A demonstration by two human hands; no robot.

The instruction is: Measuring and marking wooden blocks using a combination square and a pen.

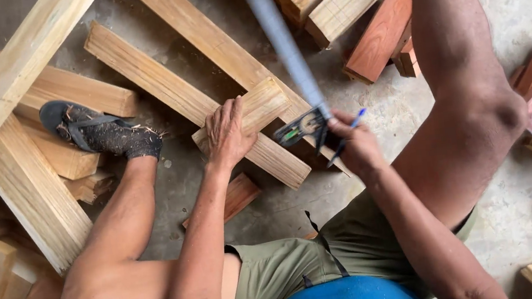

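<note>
Left hand [227,134] grips block [250,112] edge, seemingly firmly.

1. No packages, boxes or wrappers show anywhere in the head view.
2. No labels or stickers can be made out on anything in it.
3. No signs are in view.
4. No screens or displays are in view.
</note>
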